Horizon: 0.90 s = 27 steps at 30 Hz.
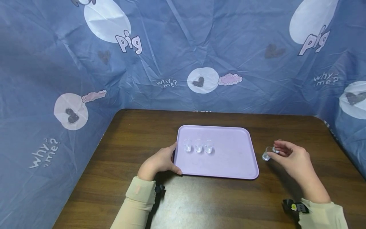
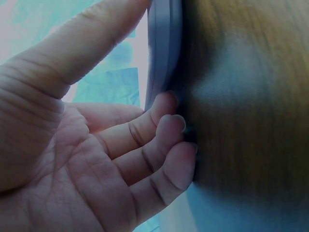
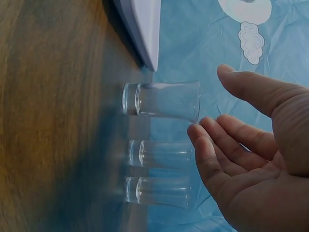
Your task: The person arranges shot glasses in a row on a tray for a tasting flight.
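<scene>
A lilac tray (image 1: 228,159) lies on the table, and three small clear shot glasses (image 1: 198,146) stand in a row on its left half. My left hand (image 1: 160,162) holds the tray by its left edge, thumb at the near corner. In the left wrist view the bent fingers (image 2: 176,164) meet the tray rim (image 2: 161,48). To the right of the tray, my right hand (image 1: 294,159) is beside more shot glasses, thumb and fingers apart. The right wrist view has three upright glasses, the nearest glass (image 3: 164,100) just off the fingertips (image 3: 195,130); the hand holds nothing.
The brown wooden table (image 1: 217,203) has rounded far corners. Blue printed cloth (image 1: 160,63) hangs behind it and along both sides. A dark strap (image 1: 295,206) shows at the right wrist.
</scene>
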Motion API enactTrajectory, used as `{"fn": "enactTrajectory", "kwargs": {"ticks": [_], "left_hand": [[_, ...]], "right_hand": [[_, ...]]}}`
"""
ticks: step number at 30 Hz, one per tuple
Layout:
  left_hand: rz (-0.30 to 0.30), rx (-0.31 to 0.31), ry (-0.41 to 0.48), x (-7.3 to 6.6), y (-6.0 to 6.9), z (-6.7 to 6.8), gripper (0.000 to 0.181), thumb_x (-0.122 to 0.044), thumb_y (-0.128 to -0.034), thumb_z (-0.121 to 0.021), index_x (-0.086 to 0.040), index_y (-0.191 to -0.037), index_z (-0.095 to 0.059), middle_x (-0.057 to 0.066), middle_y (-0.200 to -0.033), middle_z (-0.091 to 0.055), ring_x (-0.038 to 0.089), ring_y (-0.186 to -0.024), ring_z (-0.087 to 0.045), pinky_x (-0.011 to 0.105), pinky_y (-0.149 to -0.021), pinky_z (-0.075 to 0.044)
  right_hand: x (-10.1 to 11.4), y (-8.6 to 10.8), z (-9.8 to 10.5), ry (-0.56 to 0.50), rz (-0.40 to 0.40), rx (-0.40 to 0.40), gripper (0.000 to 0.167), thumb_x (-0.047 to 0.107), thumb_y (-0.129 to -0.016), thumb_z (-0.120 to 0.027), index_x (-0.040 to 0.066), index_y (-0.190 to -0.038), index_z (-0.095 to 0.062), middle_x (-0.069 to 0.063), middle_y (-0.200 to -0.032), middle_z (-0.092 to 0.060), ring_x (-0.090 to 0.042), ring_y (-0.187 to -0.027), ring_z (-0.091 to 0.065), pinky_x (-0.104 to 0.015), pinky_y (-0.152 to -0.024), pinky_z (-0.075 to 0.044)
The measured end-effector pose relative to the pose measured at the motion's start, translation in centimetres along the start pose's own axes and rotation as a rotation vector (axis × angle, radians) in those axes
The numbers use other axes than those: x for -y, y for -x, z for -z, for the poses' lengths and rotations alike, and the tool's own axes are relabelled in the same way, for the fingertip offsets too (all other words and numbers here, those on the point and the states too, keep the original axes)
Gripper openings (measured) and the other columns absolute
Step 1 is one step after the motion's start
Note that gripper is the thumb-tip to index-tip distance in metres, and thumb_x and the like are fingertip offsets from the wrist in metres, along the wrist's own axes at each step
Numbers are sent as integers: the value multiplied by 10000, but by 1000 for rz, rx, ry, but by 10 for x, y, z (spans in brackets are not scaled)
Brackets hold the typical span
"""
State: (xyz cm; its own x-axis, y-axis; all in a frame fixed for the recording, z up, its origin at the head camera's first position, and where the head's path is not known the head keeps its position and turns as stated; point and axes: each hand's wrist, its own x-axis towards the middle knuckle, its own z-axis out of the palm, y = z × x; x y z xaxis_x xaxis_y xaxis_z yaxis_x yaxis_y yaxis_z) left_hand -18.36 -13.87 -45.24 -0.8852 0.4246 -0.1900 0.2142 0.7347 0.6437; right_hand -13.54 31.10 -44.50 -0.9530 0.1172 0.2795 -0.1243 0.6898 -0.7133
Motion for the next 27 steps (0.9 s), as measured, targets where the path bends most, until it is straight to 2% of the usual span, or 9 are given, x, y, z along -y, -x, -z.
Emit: {"fn": "enactTrajectory", "kwargs": {"ticks": [3, 8, 10, 17, 22, 27], "left_hand": [[4, 0, -9, 0, 0, 0, 1215, -192, -605, -1011, 76, -1552, -298, 143, -1108, -659, 202, -898, -597, 415, -888, -492], [-8, 0, -8, 0, -1, 0, 1205, -186, -604, -1011, 56, -1555, -311, 138, -1096, -662, 207, -892, -597, 416, -874, -496], [-12, 0, -8, 0, -1, 0, 1202, -184, -603, -1012, 53, -1554, -315, 146, -1123, -661, 211, -911, -597, 419, -882, -494], [-1, -5, -7, -1, 0, 0, 1212, -183, -605, -1012, 54, -1559, -303, 191, -1275, -621, 233, -1021, -596, 423, -944, -473], [-7, 0, -3, -1, 1, 0, 1208, -183, -609, -1009, 69, -1554, -301, 182, -1218, -639, 223, -962, -601, 424, -912, -486], [-21, -5, 7, -1, 1, 0, 1187, -169, -603, -1010, 53, -1548, -327, 152, -1146, -660, 211, -920, -602, 420, -881, -496]], "right_hand": [[-2, 0, -1, 17, -6, 5, 501, 139, -816, -880, -97, -1205, -670, -248, -1077, -705, -124, -880, -694, -77, -705, -468], [-6, 0, -2, 55, -39, 53, 525, 197, -833, -872, -108, -1208, -666, -263, -1118, -688, -326, -953, -684, -68, -687, -455], [-9, 0, -3, 80, -49, 70, 520, 220, -838, -869, -100, -1199, -675, -258, -1114, -687, -350, -964, -674, -64, -678, -444], [-14, -1, -6, 138, -49, 91, 474, 215, -819, -881, -93, -1131, -700, -209, -1008, -710, -287, -869, -673, -137, -632, -461], [-15, 0, -8, 155, -59, 105, 448, 207, -814, -883, -104, -1087, -714, -139, -899, -723, -189, -775, -637, -202, -602, -469], [-16, -1, -9, 144, -55, 126, 428, 194, -825, -873, -111, -1083, -717, -171, -920, -730, -206, -787, -660, -193, -610, -479]]}}
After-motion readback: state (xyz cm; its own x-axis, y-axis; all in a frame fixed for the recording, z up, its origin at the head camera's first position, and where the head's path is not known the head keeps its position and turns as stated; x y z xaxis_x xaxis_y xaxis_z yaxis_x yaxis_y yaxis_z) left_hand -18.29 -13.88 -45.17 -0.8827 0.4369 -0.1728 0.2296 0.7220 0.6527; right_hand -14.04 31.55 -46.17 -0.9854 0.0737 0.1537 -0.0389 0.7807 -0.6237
